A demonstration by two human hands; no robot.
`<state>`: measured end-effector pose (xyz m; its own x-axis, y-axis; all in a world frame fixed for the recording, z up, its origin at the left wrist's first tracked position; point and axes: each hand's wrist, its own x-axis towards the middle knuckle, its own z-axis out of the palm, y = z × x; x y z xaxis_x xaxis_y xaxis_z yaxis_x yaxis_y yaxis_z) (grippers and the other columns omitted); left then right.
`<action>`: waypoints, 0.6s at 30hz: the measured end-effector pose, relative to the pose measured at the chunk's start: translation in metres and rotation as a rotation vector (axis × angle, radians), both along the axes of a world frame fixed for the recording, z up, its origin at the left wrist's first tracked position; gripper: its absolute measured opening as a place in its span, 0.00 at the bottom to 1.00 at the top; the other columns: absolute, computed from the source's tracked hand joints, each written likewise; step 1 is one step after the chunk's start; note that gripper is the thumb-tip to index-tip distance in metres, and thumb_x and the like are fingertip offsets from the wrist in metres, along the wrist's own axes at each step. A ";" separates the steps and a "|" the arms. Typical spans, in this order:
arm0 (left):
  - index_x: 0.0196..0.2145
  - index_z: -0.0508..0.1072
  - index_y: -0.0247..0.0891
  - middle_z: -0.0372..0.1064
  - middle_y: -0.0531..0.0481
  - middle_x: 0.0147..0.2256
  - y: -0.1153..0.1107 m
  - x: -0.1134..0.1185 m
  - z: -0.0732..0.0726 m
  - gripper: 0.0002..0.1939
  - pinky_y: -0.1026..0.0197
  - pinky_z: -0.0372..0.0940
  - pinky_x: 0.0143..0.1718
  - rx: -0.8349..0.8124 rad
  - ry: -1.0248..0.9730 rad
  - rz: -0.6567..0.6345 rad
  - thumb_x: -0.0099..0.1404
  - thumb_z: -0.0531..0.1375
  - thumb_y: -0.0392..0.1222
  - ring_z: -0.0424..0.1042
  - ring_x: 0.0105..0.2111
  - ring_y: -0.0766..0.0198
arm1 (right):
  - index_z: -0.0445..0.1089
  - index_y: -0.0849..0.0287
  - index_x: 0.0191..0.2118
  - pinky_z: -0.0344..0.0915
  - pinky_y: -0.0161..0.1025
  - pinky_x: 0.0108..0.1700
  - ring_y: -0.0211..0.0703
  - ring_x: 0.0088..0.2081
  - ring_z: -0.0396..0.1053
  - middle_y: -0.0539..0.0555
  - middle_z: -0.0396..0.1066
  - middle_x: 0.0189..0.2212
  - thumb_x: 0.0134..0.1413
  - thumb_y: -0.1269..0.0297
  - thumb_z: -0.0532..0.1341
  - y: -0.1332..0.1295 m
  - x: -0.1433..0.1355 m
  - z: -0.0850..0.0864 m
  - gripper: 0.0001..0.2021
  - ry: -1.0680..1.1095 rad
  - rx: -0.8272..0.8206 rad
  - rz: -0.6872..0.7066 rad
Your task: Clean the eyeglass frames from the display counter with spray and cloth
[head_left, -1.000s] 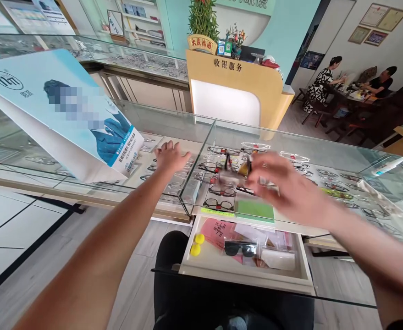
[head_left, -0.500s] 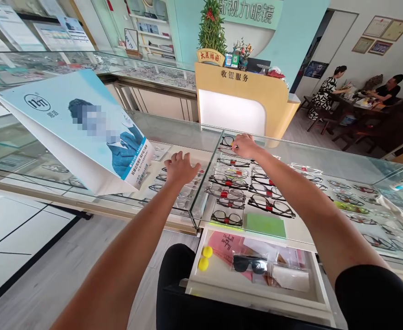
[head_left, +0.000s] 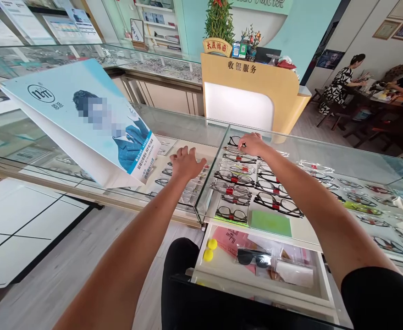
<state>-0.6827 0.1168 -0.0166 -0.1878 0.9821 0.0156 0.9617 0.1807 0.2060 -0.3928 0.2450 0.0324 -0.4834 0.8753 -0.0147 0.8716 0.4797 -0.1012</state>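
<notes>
My left hand (head_left: 187,165) lies with spread fingers on the glass top of the display case, over eyeglasses seen through the glass. Farther back, my right hand (head_left: 252,145) has its fingers curled in at the end of a column of frames, closed on the edge of black-rimmed eyeglasses (head_left: 234,141); its fingertips are partly hidden. Below it, rows of eyeglasses (head_left: 234,178) with red tags lie in the case. A green pad (head_left: 270,223) lies at the near end of these rows. My right forearm crosses above other frames.
An open drawer (head_left: 201,270) holds packaged sunglasses (head_left: 254,258), yellow balls (head_left: 208,255) and pink papers. A large folded sign (head_left: 94,123) stands on the glass left of my hand. Behind is a cashier counter (head_left: 208,71); two people sit at a table far right.
The view has shifted slightly, so most of the scene sits a little farther right. Both hands keep nearly the same places on the case.
</notes>
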 end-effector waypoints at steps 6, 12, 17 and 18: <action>0.84 0.59 0.34 0.46 0.29 0.87 0.000 0.000 0.001 0.46 0.31 0.48 0.81 -0.001 -0.006 0.001 0.80 0.48 0.64 0.44 0.86 0.34 | 0.78 0.57 0.56 0.57 0.62 0.75 0.68 0.66 0.69 0.65 0.82 0.55 0.74 0.53 0.65 0.004 0.000 -0.001 0.15 0.012 0.005 -0.026; 0.84 0.60 0.37 0.48 0.30 0.86 0.001 -0.001 0.001 0.44 0.32 0.49 0.81 0.007 0.000 0.005 0.80 0.49 0.64 0.45 0.86 0.34 | 0.73 0.56 0.56 0.53 0.64 0.78 0.65 0.65 0.71 0.64 0.81 0.52 0.77 0.53 0.62 0.000 0.002 -0.004 0.13 0.018 -0.002 -0.036; 0.83 0.61 0.35 0.47 0.29 0.86 -0.001 0.000 0.003 0.44 0.32 0.50 0.81 0.008 0.003 0.006 0.80 0.49 0.64 0.46 0.86 0.34 | 0.71 0.58 0.57 0.48 0.64 0.82 0.65 0.71 0.68 0.68 0.79 0.58 0.77 0.54 0.61 -0.010 -0.001 0.000 0.14 0.024 -0.019 -0.038; 0.83 0.61 0.34 0.47 0.29 0.86 -0.001 0.000 0.004 0.45 0.32 0.49 0.81 0.006 0.001 0.005 0.80 0.48 0.63 0.46 0.86 0.33 | 0.71 0.59 0.57 0.47 0.64 0.83 0.66 0.73 0.66 0.69 0.78 0.60 0.77 0.53 0.61 -0.013 -0.001 0.003 0.15 0.029 -0.015 -0.037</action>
